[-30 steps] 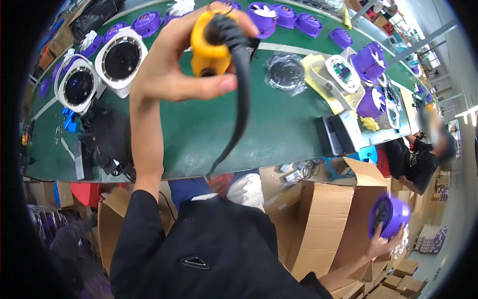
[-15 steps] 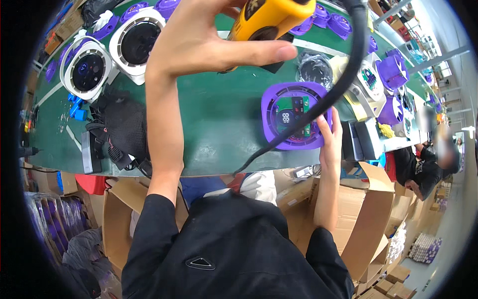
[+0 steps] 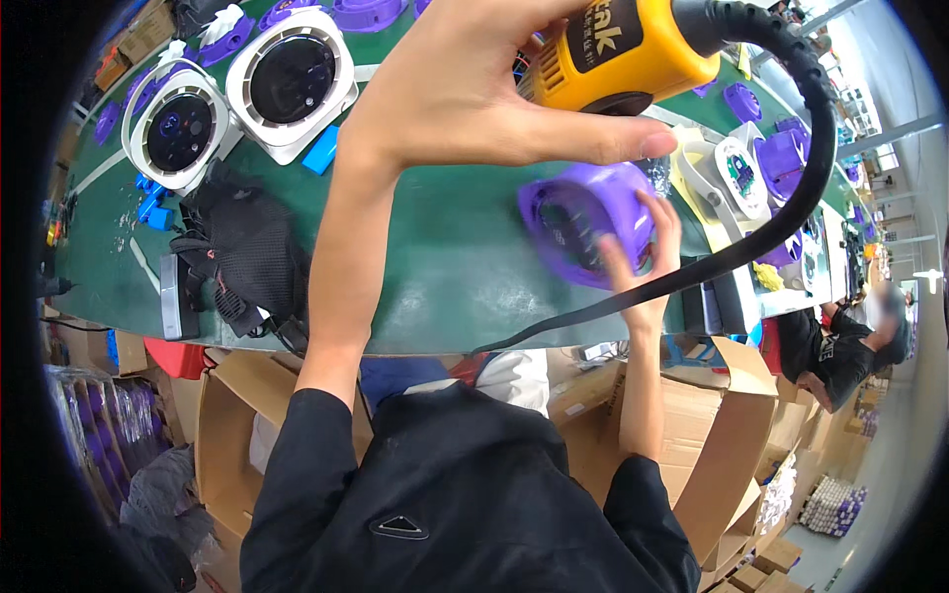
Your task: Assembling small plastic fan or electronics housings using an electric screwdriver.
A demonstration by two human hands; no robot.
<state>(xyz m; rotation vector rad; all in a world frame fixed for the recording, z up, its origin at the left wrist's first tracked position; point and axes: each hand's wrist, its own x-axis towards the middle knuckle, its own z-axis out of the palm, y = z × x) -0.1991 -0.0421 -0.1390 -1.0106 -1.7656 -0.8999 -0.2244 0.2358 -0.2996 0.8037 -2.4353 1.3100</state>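
Note:
My left hand is wrapped round a yellow corded power tool, held high over the table; its front end is out of sight. A thick black cord runs from the tool's back down across the view to the table's front edge. Below and to the right, my right hand grips a round purple plastic housing by its right side, fingers on its rim. The housing is tilted and smeared by motion. Inside it a green circuit board shows only dimly.
Two white round-faced units stand at the back left of the green table. A black mesh bag lies at the left, near blue pieces. More purple housings stand at the right. Open cardboard boxes sit below the table edge.
The yellow tool and my left hand have moved right. My right hand has tipped the purple housing, which lay flat with its board and display facing up. The cord has swung right.

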